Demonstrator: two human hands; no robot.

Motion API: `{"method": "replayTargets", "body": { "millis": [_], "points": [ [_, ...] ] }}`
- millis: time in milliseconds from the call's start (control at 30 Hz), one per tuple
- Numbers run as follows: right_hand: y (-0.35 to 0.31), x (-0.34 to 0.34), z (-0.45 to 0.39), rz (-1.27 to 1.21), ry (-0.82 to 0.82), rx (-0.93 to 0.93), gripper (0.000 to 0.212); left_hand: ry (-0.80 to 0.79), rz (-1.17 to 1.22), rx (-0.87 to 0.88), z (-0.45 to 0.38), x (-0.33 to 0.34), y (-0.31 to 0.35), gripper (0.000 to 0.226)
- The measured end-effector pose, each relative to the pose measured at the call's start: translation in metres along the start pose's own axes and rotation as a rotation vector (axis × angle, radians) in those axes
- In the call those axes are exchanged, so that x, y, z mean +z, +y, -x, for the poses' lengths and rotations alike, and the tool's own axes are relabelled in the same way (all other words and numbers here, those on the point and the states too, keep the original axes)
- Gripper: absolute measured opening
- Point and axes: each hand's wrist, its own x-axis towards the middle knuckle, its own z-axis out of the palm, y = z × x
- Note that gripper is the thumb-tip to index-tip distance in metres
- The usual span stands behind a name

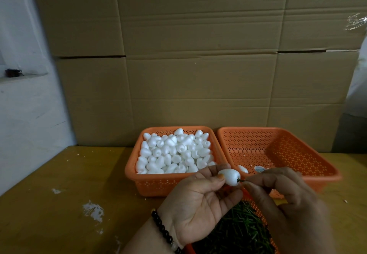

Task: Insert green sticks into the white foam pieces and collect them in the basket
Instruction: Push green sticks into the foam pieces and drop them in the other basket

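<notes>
**Pushing a stick home — where the insertion could slip**

Holding the white foam piece point(229, 177) between thumb and fingertips, the left hand point(198, 208) keeps it raised just in front of the near wall of the full basket point(158, 184), the landmark for everything else. The right hand point(284, 198) pinches a green stick point(242, 181) whose dark tip meets the foam's right end; how deep it sits I cannot tell, since only a short stretch shows between fingers and foam.

Right of the full basket, touching it, stands the collecting basket point(297, 154), holding one foam piece point(242, 168) and little else. Nearer the person than the full basket, beneath both hands, lies a tray of loose green sticks point(238, 232). All of it rests on the yellow counter point(79, 174).

Risks, as I judge them:

- The stick looks thin — pushed off-axis it may bend, or break out through the side of the foam rather than seating centrally.
- Foam is light and soft; a tighter squeeze from the left hand could dent it, while a looser one lets it twist or pop free under the push.
- Dropped from here, the piece would likely fall into the stick tray or back among the unfinished pieces in the full basket, where it would be hard to pick out.
- A shallow insertion could let the stick fall out once tossed into the collecting basket.
</notes>
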Motion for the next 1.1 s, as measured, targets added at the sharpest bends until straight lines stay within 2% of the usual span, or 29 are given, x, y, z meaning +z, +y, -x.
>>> {"method": "replayTargets", "body": {
  "millis": [33, 67, 267, 367, 533, 833, 967, 1100],
  "points": [
    [0.005, -0.014, 0.002, -0.052, -0.081, -0.082, 0.019, -0.006, -0.001, 0.003, 0.000, 0.000, 0.000, 0.022],
    [0.006, -0.011, 0.006, -0.065, -0.095, -0.109, 0.019, -0.010, -0.002, 0.007, 0.000, 0.001, 0.000, 0.022],
    [0.007, -0.010, 0.011, -0.097, -0.047, -0.010, 0.012, -0.025, -0.007, 0.025, -0.001, 0.001, -0.001, 0.023],
    [0.013, -0.010, 0.011, -0.095, -0.039, -0.027, 0.005, -0.037, -0.011, 0.035, 0.000, 0.002, -0.002, 0.022],
    [0.009, -0.008, 0.012, -0.109, -0.036, -0.009, 0.020, -0.033, -0.012, 0.046, 0.000, 0.003, -0.002, 0.023],
    [0.013, -0.008, 0.012, -0.100, -0.031, 0.006, 0.004, -0.023, 0.002, 0.035, 0.001, 0.005, -0.002, 0.021],
    [0.012, -0.010, 0.011, -0.100, -0.052, 0.017, 0.007, -0.033, 0.013, 0.034, 0.002, 0.006, -0.001, 0.020],
    [0.009, -0.009, 0.010, -0.174, -0.085, 0.046, 0.028, -0.013, 0.047, 0.044, 0.001, 0.005, 0.001, 0.024]
  ]
}}
